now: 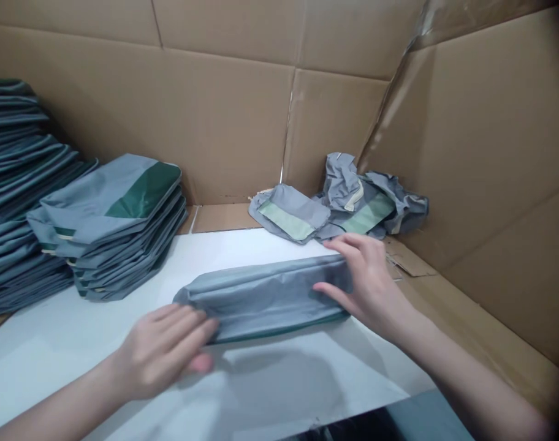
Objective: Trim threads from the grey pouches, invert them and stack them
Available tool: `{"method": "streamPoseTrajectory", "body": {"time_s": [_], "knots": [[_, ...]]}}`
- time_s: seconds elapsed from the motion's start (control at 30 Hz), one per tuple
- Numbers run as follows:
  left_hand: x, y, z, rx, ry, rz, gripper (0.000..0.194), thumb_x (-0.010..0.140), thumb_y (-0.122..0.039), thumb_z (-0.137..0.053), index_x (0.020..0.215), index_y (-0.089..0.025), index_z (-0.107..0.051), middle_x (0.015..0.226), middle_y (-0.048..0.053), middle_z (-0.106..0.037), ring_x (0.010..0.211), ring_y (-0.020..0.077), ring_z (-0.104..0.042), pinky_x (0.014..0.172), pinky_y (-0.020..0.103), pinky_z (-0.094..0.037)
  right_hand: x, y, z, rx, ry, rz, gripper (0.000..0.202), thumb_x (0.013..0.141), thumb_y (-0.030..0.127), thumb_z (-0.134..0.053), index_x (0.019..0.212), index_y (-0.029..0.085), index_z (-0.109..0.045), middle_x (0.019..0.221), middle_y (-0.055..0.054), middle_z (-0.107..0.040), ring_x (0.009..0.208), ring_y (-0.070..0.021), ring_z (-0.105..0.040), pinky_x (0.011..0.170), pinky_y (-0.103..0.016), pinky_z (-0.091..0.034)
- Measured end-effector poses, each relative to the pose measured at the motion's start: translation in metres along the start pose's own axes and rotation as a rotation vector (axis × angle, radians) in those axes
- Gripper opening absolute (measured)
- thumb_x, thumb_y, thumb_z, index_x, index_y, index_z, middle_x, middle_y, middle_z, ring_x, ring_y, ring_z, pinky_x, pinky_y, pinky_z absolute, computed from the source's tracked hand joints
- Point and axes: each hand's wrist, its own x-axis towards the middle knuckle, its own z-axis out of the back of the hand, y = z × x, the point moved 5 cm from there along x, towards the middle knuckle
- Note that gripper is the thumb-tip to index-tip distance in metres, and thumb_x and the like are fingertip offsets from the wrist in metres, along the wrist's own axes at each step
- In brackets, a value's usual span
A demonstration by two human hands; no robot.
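A long grey fabric bag (270,297) with a dark green lower edge extends between my two hands over the white tabletop. At its left end is my left hand (169,343), slightly blurred. The fingers bend against the cloth, and the thumb sits lower and apart. My right hand (366,275) grips the other end, thumb across the near face and fingers over the upper edge. Part of the bag's right end is hidden by this hand. A shadow falls on the tabletop (136,343) below the bag.
Folded grey and green bags form a stack (123,214) at left, beside a taller pile (22,202). Crumpled grey pieces with pale green panels (286,214) lie at the back right. Cardboard walls (224,116) enclose the back and right. A dark item (353,425) shows at the front edge.
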Motion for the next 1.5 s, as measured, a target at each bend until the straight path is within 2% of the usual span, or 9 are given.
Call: {"method": "streamPoseTrajectory", "body": {"time_s": [0.07,0.13,0.23,0.43,0.57,0.83,1.03,1.2,1.5], "knots": [[0.000,0.021,0.001,0.008,-0.049,0.254,0.031,0.080,-0.037,-0.051,0.104,-0.018,-0.048,0.093,0.007,-0.055,0.087,0.0162,-0.054,0.074,0.027,-0.046,0.005,-0.008,-0.008,-0.004,0.116,-0.045,0.052,0.079,0.035,-0.057,0.123,0.015,-0.040,0.119,-0.017,-0.047,0.112,-0.0284,-0.040,0.087,-0.044,-0.037],[-0.002,0.036,-0.011,-0.128,0.076,0.427,0.040,0.074,-0.043,-0.058,0.105,-0.020,-0.046,0.101,0.007,-0.052,0.094,0.0168,-0.053,0.076,0.026,-0.047,0.006,-0.013,-0.018,0.073,0.248,-0.030,0.036,0.081,0.030,-0.055,0.114,0.018,-0.047,0.109,-0.011,-0.055,0.103,-0.0237,-0.048,0.084,-0.039,-0.040],[-0.008,0.038,-0.031,-0.442,0.305,0.456,0.039,0.071,-0.049,-0.059,0.096,-0.021,-0.046,0.097,0.003,-0.053,0.086,0.0114,-0.055,0.072,0.020,-0.047,0.004,-0.020,-0.021,0.150,0.281,-0.057,0.013,0.083,0.027,-0.054,0.091,0.018,-0.055,0.088,-0.006,-0.059,0.081,-0.0180,-0.053,0.072,-0.032,-0.041],[-0.012,0.039,-0.034,-0.526,0.278,0.577,0.014,0.078,-0.029,-0.055,0.086,-0.020,-0.048,0.087,0.000,-0.055,0.080,0.0092,-0.053,0.069,0.018,-0.044,-0.001,-0.027,-0.012,0.208,0.176,-0.082,0.012,0.083,0.028,-0.054,0.080,0.017,-0.054,0.077,-0.004,-0.058,0.073,-0.0158,-0.050,0.065,-0.028,-0.039],[-0.009,0.038,-0.027,-0.582,0.185,0.564,0.010,0.081,-0.013,-0.043,0.076,-0.018,-0.050,0.076,-0.001,-0.056,0.073,0.0073,-0.053,0.065,0.017,-0.043,-0.007,-0.032,-0.013,0.194,0.142,-0.060,0.012,0.084,0.023,-0.052,0.073,0.017,-0.051,0.070,-0.003,-0.055,0.068,-0.0148,-0.048,0.062,-0.027,-0.037],[-0.009,0.032,-0.019,-0.662,0.007,0.476,0.013,0.077,-0.016,-0.055,0.065,-0.017,-0.051,0.066,-0.002,-0.053,0.064,0.0070,-0.050,0.059,0.018,-0.041,-0.018,-0.033,-0.018,0.203,0.095,-0.007,0.006,0.082,0.018,-0.054,0.077,0.017,-0.050,0.072,-0.003,-0.053,0.070,-0.0145,-0.045,0.064,-0.027,-0.036],[-0.008,0.027,-0.020,-0.886,0.154,0.597,0.013,0.081,-0.010,-0.042,0.071,-0.018,-0.046,0.074,-0.001,-0.053,0.071,0.0073,-0.051,0.065,0.019,-0.042,-0.017,-0.035,-0.015,0.207,0.056,0.007,0.005,0.081,0.014,-0.054,0.078,0.017,-0.051,0.068,-0.002,-0.051,0.066,-0.0133,-0.045,0.060,-0.026,-0.036],[-0.013,0.029,-0.016,-0.931,0.083,0.631,0.014,0.082,-0.013,-0.043,0.070,-0.018,-0.048,0.073,0.000,-0.056,0.070,0.0082,-0.054,0.064,0.020,-0.043,-0.016,-0.035,-0.013,0.210,0.015,0.026,0.006,0.081,0.012,-0.053,0.079,0.017,-0.051,0.068,-0.002,-0.053,0.067,-0.0139,-0.047,0.061,-0.026,-0.037],[-0.006,0.022,-0.003,-0.752,-0.063,0.413,0.026,0.085,-0.034,-0.040,0.066,-0.017,-0.047,0.061,-0.001,-0.046,0.061,0.0090,-0.044,0.057,0.021,-0.037,-0.018,-0.034,-0.024,0.259,0.019,-0.037,0.008,0.081,0.017,-0.055,0.074,0.017,-0.051,0.067,-0.003,-0.052,0.065,-0.0143,-0.045,0.060,-0.027,-0.036]]}}
